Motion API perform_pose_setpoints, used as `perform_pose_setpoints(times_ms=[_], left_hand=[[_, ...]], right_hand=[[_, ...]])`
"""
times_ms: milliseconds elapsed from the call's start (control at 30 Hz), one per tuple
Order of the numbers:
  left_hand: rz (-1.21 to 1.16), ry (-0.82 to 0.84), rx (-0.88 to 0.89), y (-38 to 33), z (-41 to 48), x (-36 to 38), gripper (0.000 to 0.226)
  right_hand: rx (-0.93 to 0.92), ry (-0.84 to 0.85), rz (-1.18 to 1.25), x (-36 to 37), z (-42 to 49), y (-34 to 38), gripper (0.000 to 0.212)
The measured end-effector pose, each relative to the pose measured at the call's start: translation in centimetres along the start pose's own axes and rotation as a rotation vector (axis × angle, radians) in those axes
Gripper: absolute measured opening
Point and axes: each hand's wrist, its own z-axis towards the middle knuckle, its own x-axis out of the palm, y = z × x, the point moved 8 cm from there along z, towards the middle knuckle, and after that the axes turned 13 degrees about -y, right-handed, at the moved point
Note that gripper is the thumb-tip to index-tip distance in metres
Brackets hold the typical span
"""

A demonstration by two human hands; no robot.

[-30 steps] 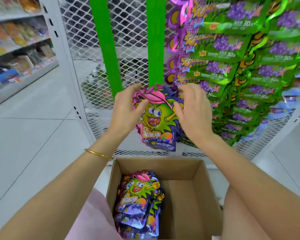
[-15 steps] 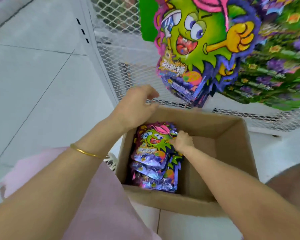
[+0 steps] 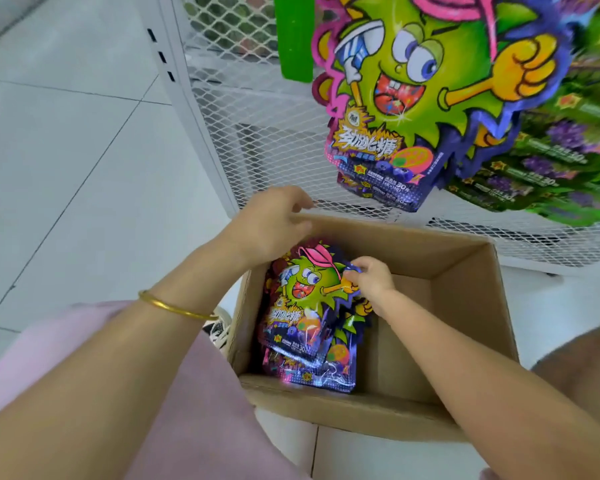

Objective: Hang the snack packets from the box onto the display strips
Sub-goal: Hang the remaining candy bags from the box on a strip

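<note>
A cardboard box (image 3: 465, 306) sits on the floor below me. A stack of purple snack packets (image 3: 305, 306) with a green cartoon face lies in its left half. My right hand (image 3: 369, 282) is inside the box and pinches the right edge of the top packet. Just above the box's far left corner my left hand (image 3: 274, 220) hovers with loosely curled fingers and holds nothing. Matching packets (image 3: 420, 98) hang on a green display strip (image 3: 297, 36) close above, against the white mesh rack.
The white wire-mesh rack (image 3: 243, 126) stands right behind the box. Green and purple grape packets (image 3: 551, 168) hang in rows to the right. Pale floor tiles (image 3: 66, 150) spread out to the left. My pink-clad knee (image 3: 187, 410) is by the box's near left corner.
Both hands left the packet hanging on the strip and came down. My right hand went into the box and took hold of the top packet; my view dropped toward the box.
</note>
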Motion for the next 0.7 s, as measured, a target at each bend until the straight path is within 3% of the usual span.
perform_pose_setpoints(times_ms=[167,300,433,533,700], left_hand=[[0.127,0.059,-0.004,1.0,-0.5,0.8,0.046],[0.071,0.018,-0.009,0.4,-0.9,0.1,0.056],[-0.107,-0.115,0.019,-1.7,-1.2,-1.8,0.035],[-0.155,-0.094,0.1,-4.0,-1.4,-2.8,0.011],[-0.191,-0.084,0.236,-9.7,-0.8,-6.4,0.012]], right_hand=[[-0.222,0.136,0.222,-3.2,-4.1,5.7,0.018],[-0.348,0.209,0.242,-6.5,-7.2,10.3,0.019],[-0.472,0.228,0.129,-9.8,-9.4,13.0,0.021],[-0.529,0.226,0.032,-12.2,-10.2,14.3,0.018],[-0.806,0.151,-0.075,-16.7,-13.6,20.6,0.024]])
